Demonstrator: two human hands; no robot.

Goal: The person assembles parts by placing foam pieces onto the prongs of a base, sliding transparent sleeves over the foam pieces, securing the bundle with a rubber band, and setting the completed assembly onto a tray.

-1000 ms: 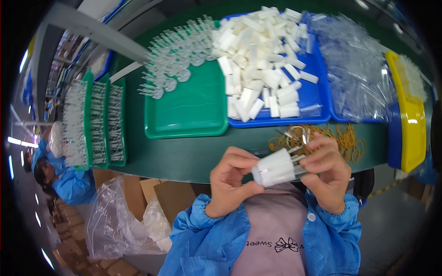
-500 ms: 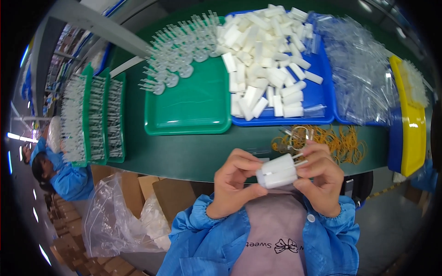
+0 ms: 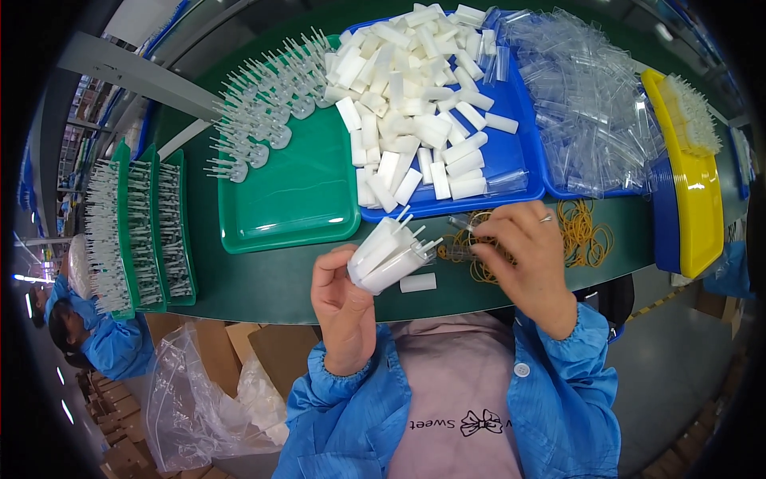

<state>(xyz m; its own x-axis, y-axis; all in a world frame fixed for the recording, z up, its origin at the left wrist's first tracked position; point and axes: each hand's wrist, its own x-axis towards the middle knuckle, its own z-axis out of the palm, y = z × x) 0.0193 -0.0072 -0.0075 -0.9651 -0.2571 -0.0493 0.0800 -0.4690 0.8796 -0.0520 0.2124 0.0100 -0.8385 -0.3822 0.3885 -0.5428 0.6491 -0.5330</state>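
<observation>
My left hand (image 3: pixel 343 307) is closed around the base of a clear plastic holder with several prongs (image 3: pixel 392 254). White blocks sit between its prongs, whose tips stick out toward the upper right. My right hand (image 3: pixel 527 255) is apart from it, low over the table, thumb and forefinger curled with a gap between them. Its fingertips are at small clear plastic sleeves (image 3: pixel 458 253), beside a heap of yellow rubber bands (image 3: pixel 586 231) partly hidden by the hand. One loose white block (image 3: pixel 418 283) lies on the table between my hands.
A green tray (image 3: pixel 291 219) carries rows of pronged clear holders (image 3: pixel 259 120). White blocks (image 3: pixel 407 88) fill much of a blue tray (image 3: pixel 523 172); clear sleeves (image 3: pixel 590 96) heap right of it. Yellow tray (image 3: pixel 706 215) at right; filled green trays (image 3: pixel 163 231) at left. Co-workers (image 3: pixel 104 335) sit far left.
My right hand has let go of the pronged holder and moved to the clear sleeves and rubber bands. My left hand has shifted left with the holder, now tilted more upright. The view has shifted.
</observation>
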